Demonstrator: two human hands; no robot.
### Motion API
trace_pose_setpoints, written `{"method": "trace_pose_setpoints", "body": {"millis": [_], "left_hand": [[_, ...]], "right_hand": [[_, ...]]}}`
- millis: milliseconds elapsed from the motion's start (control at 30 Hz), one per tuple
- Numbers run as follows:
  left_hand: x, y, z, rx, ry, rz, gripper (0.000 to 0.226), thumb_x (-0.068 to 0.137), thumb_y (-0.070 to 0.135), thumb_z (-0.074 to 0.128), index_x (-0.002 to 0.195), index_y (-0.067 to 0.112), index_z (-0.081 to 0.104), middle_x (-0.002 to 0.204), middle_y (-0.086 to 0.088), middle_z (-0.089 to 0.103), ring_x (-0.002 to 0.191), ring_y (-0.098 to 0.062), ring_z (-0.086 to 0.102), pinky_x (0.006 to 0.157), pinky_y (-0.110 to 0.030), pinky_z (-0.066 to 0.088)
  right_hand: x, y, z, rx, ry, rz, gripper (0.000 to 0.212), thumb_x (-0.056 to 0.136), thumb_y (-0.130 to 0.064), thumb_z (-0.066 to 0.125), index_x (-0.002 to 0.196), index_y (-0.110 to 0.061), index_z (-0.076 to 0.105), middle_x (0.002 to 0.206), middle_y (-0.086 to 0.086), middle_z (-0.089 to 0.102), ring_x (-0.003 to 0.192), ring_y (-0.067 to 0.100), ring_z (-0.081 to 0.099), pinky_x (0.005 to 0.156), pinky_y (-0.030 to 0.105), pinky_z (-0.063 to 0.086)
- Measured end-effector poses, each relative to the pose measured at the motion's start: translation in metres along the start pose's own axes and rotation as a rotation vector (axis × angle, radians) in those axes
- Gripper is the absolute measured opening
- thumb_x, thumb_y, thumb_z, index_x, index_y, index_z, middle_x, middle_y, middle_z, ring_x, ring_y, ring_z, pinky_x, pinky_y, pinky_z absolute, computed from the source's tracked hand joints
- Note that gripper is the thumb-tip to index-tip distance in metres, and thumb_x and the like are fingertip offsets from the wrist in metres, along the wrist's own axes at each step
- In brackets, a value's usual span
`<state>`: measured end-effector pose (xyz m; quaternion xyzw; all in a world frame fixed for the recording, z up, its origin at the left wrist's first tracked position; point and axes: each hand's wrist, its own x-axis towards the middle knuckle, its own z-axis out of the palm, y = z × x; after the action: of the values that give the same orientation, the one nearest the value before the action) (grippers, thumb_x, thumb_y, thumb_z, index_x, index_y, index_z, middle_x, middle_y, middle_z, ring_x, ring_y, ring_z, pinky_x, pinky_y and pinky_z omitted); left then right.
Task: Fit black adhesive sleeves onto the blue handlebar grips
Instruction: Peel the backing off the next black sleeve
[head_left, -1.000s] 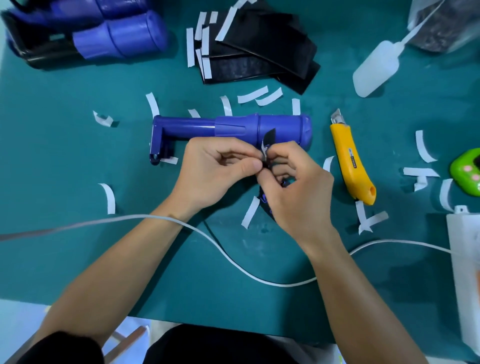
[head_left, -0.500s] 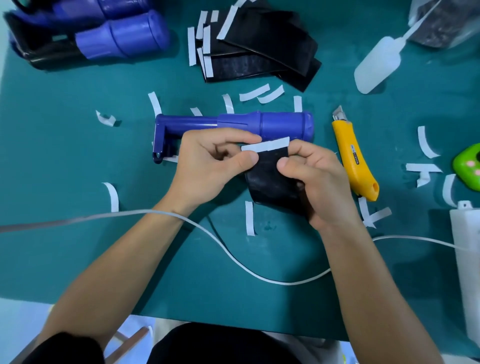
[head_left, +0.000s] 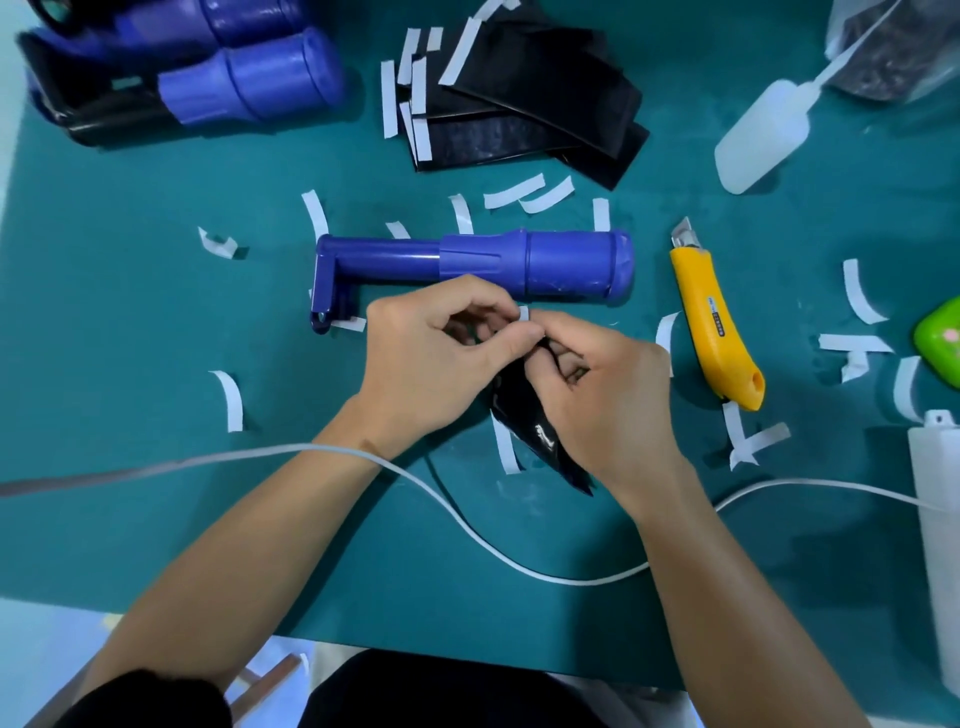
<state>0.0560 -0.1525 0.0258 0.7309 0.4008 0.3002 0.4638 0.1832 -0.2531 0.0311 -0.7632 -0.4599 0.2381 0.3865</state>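
Green cutting mat (head_left: 156, 467) covers the bench. Far left: stack of finished grips (head_left: 249, 85), parked out of the work zone. Far centre: pile of spare sleeves (head_left: 530, 104), white liners along their edges, within easy reach. Mid-mat: blue handlebar grip (head_left: 519, 262) lying crosswise, fat end right, bare, just beyond both hands, probably kept close so a peeled piece can go straight on. Left hand (head_left: 431, 358): fingers curled, thumb and forefinger pinching the far edge of the black sleeve (head_left: 524, 415). Right hand (head_left: 602, 395): curled round the same piece, pinching beside the left thumb; the rest of the sleeve trails toward the near side under the palm. Fingertips meet, which looks like picking at a liner to start the peel. Yellow utility knife (head_left: 714, 322) to the right, blade end far, untouched. Discarded liner strips (head_left: 231, 400) lie scattered around. Smallest: white liner tab (head_left: 523, 313) showing at the pinch; cannot tell which hand holds it.
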Motion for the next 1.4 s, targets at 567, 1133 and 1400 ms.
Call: {"method": "trace_pose_setpoints", "body": {"millis": [567, 1133, 1400], "left_hand": [[0.008, -0.004, -0.004, -0.145, -0.144, -0.068, 0.02, 0.089, 0.01, 0.078, 0.086, 0.029, 0.076, 0.079, 0.01, 0.077, 0.069, -0.008, 0.069, 0.07, -0.025, 0.057], [0.002, 0.012, -0.008, -0.013, -0.077, -0.036, 0.032, 0.086, 0.014, 0.08, 0.093, 0.045, 0.076, 0.09, 0.03, 0.076, 0.082, -0.009, 0.075, 0.075, -0.024, 0.06], [0.011, 0.005, -0.013, -0.335, -0.238, -0.175, 0.031, 0.075, 0.019, 0.086, 0.095, 0.042, 0.083, 0.071, 0.012, 0.074, 0.06, -0.006, 0.061, 0.062, -0.019, 0.051]], "right_hand": [[0.0, -0.001, -0.004, -0.039, 0.071, -0.067, 0.017, 0.096, -0.011, 0.065, 0.089, -0.022, 0.075, 0.055, -0.009, 0.042, 0.056, 0.012, 0.042, 0.057, 0.014, 0.03], [0.007, 0.002, -0.012, 0.261, 0.161, 0.09, 0.018, 0.085, -0.003, 0.077, 0.083, -0.02, 0.071, 0.075, -0.011, 0.069, 0.069, 0.014, 0.067, 0.067, 0.02, 0.053], [0.014, 0.006, -0.019, 0.534, 0.156, 0.283, 0.021, 0.086, -0.009, 0.071, 0.076, -0.026, 0.066, 0.061, -0.01, 0.059, 0.053, 0.01, 0.049, 0.052, 0.02, 0.042]]}}
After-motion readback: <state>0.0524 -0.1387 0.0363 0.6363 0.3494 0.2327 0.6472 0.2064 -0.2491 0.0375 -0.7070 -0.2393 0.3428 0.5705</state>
